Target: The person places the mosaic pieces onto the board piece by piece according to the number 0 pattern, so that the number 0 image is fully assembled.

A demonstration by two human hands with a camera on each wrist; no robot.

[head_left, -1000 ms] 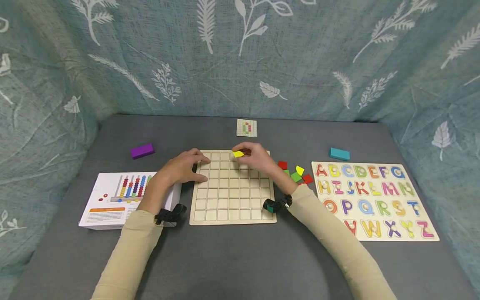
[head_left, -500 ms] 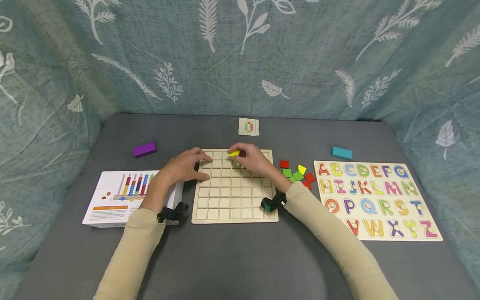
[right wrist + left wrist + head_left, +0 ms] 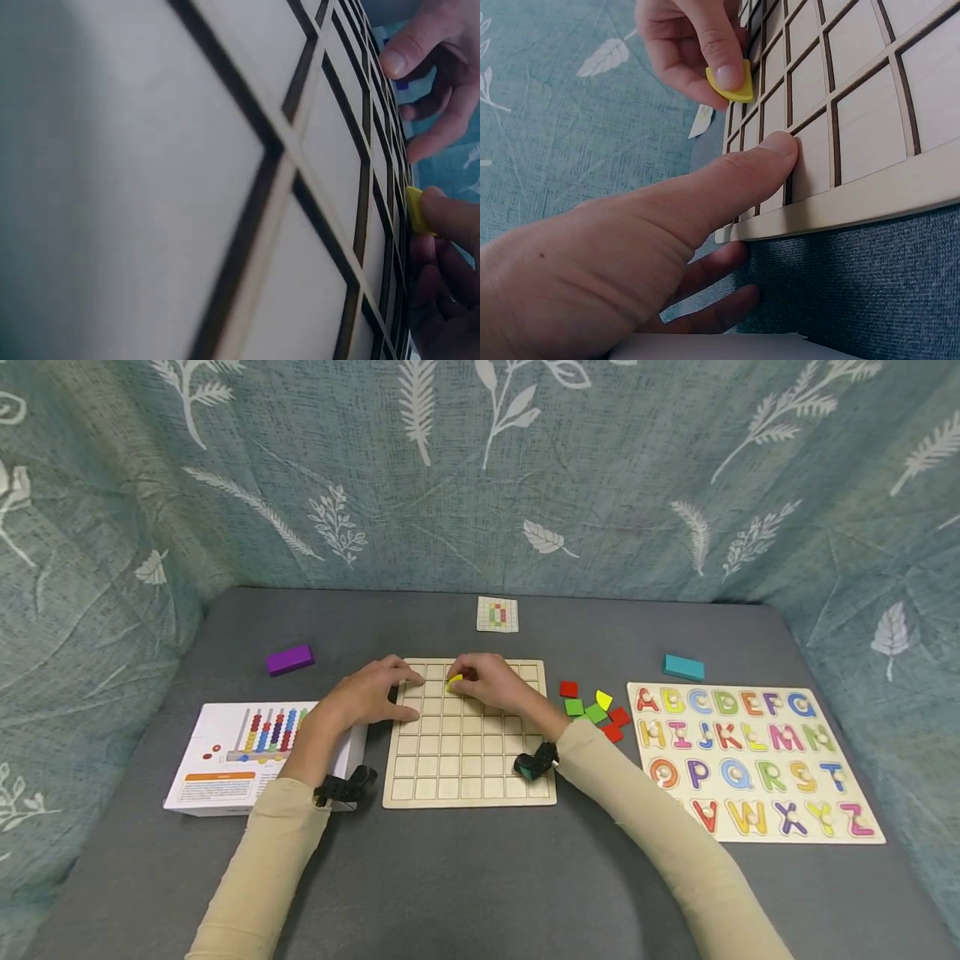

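My right hand [image 3: 491,685] pinched a yellow piece [image 3: 454,681] between thumb and fingertip, over the far rows of the wooden grid board [image 3: 468,752]. My left hand [image 3: 367,693] lay flat, thumb on the board's left edge.

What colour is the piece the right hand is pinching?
Yellow piece, clearest in the left wrist view.

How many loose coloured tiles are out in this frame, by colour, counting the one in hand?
Yellow tiles: 2, one pinched in the right hand over the wooden grid board, one in the pile.
Red tiles: 3.
Green tiles: 2.
Total: 7 showing; the pile overlaps, so more may be hidden.
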